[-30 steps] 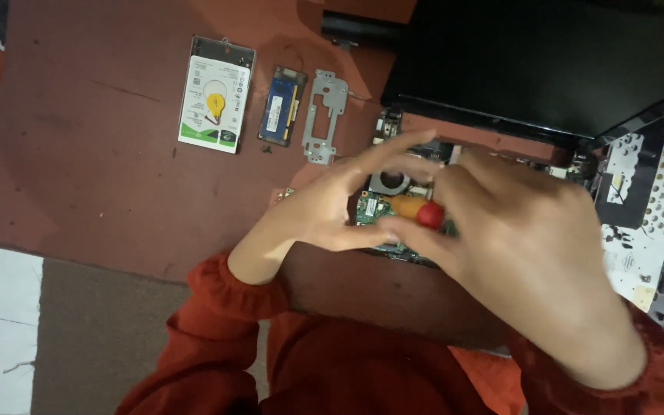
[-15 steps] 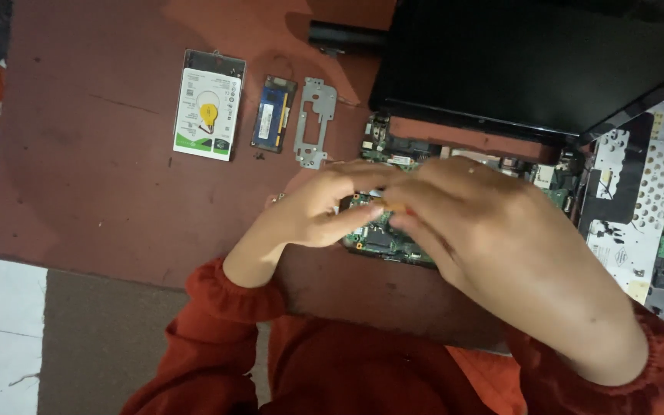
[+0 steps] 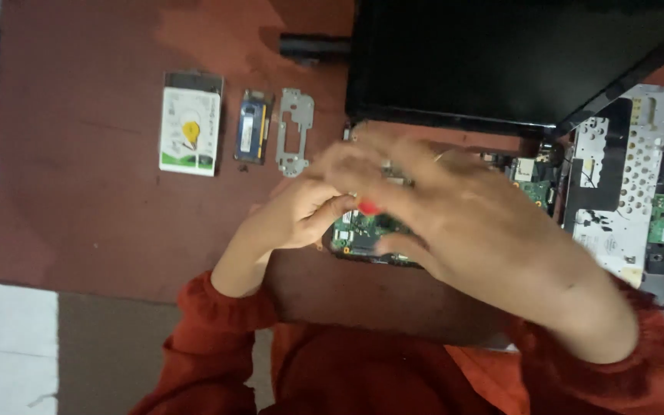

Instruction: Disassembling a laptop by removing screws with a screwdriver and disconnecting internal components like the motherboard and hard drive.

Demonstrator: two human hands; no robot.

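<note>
Head view, looking down. Left hand (image 3: 301, 211) drawn narrow, thumb and forefinger pinched onto the red-capped small tool (image 3: 369, 207) near the middle of the frame. Right hand (image 3: 470, 223) arched over from 4 o'clock, smeared by blur; could not be told whether spread or closed on anything. Directly below the tool, at 6 o'clock of it, lay the exposed green circuit board (image 3: 363, 240) of the opened laptop, partly hidden under both hands.

Rose at 12 o'clock the black laptop screen (image 3: 501, 61), tilted back. Lay at 3 o'clock the silver perforated metal plate (image 3: 616, 184). Set out in a row at 10 o'clock, well apart from the hands, on the reddish-brown table (image 3: 78, 215): the white rectangular hard drive (image 3: 189, 132), the blue memory stick (image 3: 253, 127) and the grey metal bracket (image 3: 295, 131), each just beside the next.

Seemed fiddly work: better done with the tool kept upright over its spot on the board, wrists braced on the laptop's edge, pressure light, and any loosened part laid beside that row.
</note>
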